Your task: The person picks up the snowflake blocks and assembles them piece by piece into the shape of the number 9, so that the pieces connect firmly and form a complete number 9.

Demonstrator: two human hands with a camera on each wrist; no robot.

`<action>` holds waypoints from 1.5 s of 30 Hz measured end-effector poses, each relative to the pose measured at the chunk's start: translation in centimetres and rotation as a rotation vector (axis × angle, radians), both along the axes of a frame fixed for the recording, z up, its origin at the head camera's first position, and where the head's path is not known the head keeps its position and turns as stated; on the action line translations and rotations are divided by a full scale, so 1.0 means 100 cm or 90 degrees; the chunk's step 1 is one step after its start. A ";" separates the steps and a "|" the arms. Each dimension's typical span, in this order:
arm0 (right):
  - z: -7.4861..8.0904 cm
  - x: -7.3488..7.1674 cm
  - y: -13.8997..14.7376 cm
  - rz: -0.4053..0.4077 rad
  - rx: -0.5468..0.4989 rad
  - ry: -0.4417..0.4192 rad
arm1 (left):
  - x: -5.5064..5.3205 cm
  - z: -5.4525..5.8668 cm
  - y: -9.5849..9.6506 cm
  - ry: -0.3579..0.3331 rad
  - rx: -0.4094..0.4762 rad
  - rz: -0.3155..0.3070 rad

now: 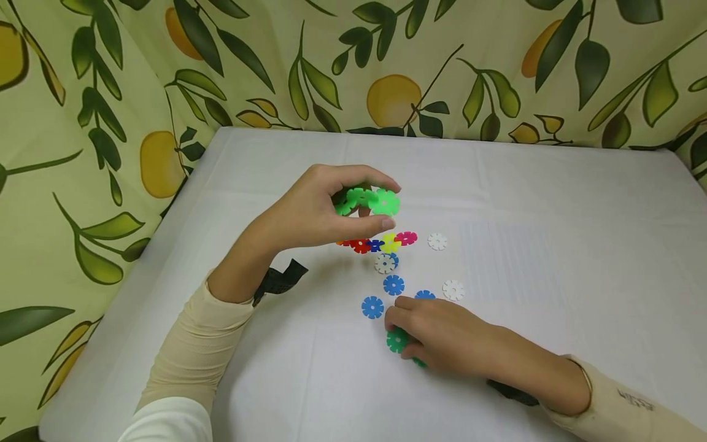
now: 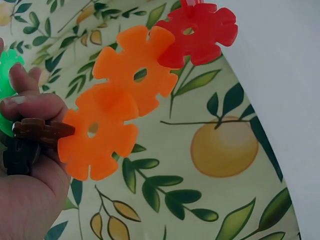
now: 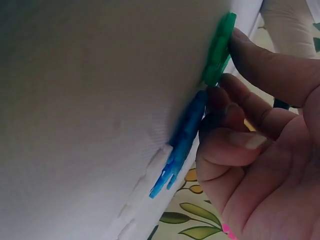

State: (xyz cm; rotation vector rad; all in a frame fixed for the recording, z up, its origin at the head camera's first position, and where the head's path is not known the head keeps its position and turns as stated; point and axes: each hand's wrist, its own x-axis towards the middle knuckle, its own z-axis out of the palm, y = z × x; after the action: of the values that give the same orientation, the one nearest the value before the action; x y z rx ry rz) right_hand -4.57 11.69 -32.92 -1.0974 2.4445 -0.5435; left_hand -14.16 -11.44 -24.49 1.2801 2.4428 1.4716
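Observation:
My left hand [image 1: 309,212] grips a curved chain of notched plastic interlocking discs, with bright green discs [image 1: 389,204] showing between thumb and fingers. In the left wrist view the chain includes a black disc [image 2: 20,156], a brown disc [image 2: 37,130], orange discs [image 2: 112,150] and a red disc [image 2: 210,37]. Its far side, with a yellow disc [image 1: 391,247] and a pink disc [image 1: 407,238], shows below that hand in the head view. Low over the table, my right hand [image 1: 442,336] pinches a green disc [image 3: 220,50] at its edge, beside a blue disc [image 3: 186,130].
Loose blue discs [image 1: 372,313] and white discs [image 1: 453,295] lie on the white-covered table [image 1: 309,380] around my right hand. Another green disc [image 1: 419,362] is partly hidden under it. A leaf-and-fruit patterned cloth [image 1: 342,55] hangs along the back and left.

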 end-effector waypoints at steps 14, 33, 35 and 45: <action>0.023 -0.009 0.011 -0.020 -0.151 -0.072 | 0.000 -0.002 0.002 -0.009 0.015 -0.027; 0.067 -0.031 0.021 -0.160 -0.378 0.181 | 0.005 -0.005 0.008 -0.040 -0.025 -0.093; 0.067 -0.031 0.021 -0.166 -0.387 0.188 | 0.005 -0.005 0.009 -0.034 -0.029 -0.100; 0.067 -0.027 0.019 -0.158 -0.360 0.246 | 0.008 -0.006 0.014 -0.013 -0.038 -0.133</action>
State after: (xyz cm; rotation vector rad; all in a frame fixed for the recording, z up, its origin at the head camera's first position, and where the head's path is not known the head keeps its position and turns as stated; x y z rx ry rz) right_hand -7.23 13.62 -26.18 -1.1960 2.8739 -1.2647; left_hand -13.33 -10.04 -25.08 1.4491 2.2422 1.3416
